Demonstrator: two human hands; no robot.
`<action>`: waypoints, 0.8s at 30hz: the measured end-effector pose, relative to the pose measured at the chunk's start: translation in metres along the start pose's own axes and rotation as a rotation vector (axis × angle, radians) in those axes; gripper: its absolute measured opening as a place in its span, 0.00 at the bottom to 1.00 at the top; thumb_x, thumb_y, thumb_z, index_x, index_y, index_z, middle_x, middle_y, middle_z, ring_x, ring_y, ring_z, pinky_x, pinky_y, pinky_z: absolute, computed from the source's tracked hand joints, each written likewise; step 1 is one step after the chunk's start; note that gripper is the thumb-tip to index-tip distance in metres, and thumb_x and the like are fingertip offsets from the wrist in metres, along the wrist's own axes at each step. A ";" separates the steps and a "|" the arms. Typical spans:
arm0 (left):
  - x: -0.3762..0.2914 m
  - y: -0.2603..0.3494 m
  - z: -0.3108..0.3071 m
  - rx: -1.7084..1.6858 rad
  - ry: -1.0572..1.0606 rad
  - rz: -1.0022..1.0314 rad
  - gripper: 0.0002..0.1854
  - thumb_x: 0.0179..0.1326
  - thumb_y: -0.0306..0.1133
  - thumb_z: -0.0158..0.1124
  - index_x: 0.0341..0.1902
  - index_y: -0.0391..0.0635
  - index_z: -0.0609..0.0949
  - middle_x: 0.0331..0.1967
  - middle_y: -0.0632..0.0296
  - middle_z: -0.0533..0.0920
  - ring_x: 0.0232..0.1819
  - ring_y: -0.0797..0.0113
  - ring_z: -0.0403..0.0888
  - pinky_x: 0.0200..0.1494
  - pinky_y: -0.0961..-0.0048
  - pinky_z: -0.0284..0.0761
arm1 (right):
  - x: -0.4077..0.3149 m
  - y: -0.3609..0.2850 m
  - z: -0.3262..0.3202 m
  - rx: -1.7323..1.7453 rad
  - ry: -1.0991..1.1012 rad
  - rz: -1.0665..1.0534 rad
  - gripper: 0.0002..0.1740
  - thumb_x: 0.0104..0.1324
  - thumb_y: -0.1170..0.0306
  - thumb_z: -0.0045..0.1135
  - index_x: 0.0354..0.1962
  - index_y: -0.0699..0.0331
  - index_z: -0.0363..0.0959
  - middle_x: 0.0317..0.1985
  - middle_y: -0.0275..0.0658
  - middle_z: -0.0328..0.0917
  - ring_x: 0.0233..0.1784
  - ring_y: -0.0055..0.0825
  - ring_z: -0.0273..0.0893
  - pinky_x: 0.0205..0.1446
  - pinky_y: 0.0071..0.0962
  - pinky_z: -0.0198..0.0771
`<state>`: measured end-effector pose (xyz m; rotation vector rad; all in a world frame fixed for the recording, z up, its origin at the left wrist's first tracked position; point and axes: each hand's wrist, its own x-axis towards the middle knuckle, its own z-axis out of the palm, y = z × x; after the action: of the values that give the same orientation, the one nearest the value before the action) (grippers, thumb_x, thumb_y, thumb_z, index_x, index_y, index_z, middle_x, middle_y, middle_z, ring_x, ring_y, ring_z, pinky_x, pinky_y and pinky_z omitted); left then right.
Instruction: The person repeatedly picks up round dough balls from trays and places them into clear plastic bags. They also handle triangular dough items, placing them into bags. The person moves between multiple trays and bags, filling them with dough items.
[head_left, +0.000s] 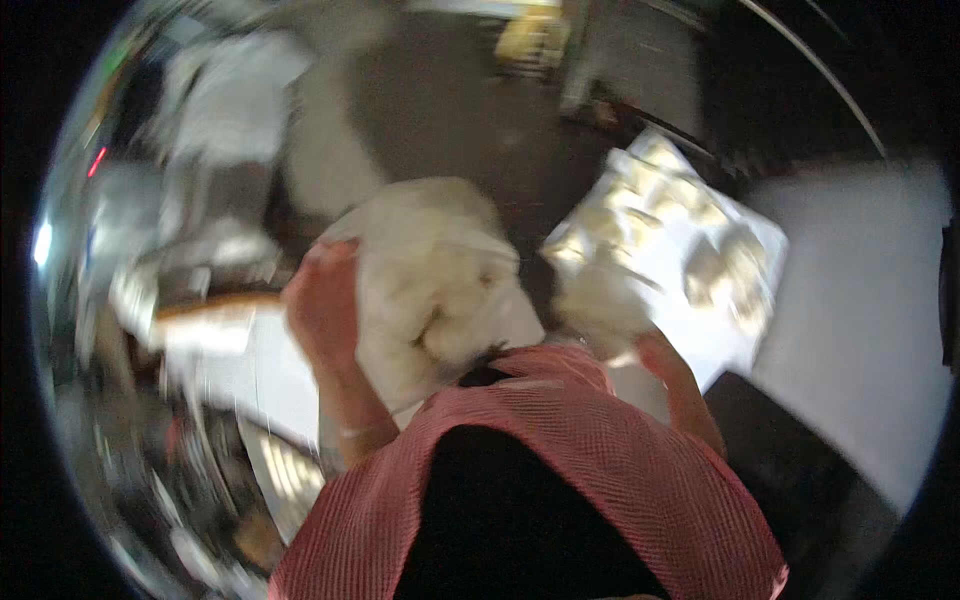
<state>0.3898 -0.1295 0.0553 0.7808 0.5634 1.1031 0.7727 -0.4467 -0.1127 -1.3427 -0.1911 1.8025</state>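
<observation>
The view is strongly blurred. My left hand (326, 292) has its fingers curled at the left edge of a large off-white sheet or bag (405, 232), holding it in front of my body. Lumpy cream-coloured contents (450, 307) show in its middle, with a dark gap between folds. On the other side, my right hand (664, 356) grips the lower edge of a pale, rounded, flattish piece (600, 304), whose material is too smeared to tell. Beyond that piece lies a white sheet or tray (660, 300) bearing several pale pieces (727, 262).
A white surface (847, 300) extends at the far right, above a dark block (795, 442). At left, a white panel with a brown edge (255, 360) stands near my arm. A person in white clothing (232, 105) is at upper left. Dark floor (450, 97) lies ahead.
</observation>
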 end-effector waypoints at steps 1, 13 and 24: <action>0.018 0.004 -0.011 -0.026 -0.015 -0.002 0.22 0.59 0.41 0.53 0.48 0.33 0.73 0.51 0.50 0.73 0.58 0.54 0.67 0.62 0.61 0.58 | 0.032 -0.037 0.057 -0.191 -0.091 0.076 0.21 0.61 0.63 0.50 0.50 0.64 0.70 0.46 0.42 0.73 0.47 0.28 0.71 0.46 0.28 0.68; 0.247 0.112 -0.063 0.199 -0.103 -0.324 0.21 0.59 0.47 0.53 0.46 0.42 0.73 0.47 0.56 0.77 0.53 0.59 0.72 0.63 0.65 0.55 | 0.291 -0.187 0.475 -1.021 -0.132 -0.794 0.34 0.52 0.66 0.62 0.54 0.67 0.60 0.54 0.48 0.63 0.56 0.42 0.65 0.56 0.35 0.65; 0.411 0.251 -0.204 0.283 0.149 -0.144 0.15 0.60 0.39 0.50 0.44 0.41 0.72 0.39 0.58 0.78 0.51 0.66 0.71 0.61 0.69 0.57 | 0.470 -0.426 0.666 -1.919 -0.728 -0.226 0.28 0.46 0.64 0.66 0.44 0.65 0.68 0.43 0.47 0.72 0.47 0.45 0.72 0.48 0.39 0.68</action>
<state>0.2446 0.3688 0.1181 0.8911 0.9026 0.9639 0.4147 0.3805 0.0694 -1.3795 -2.8012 1.5193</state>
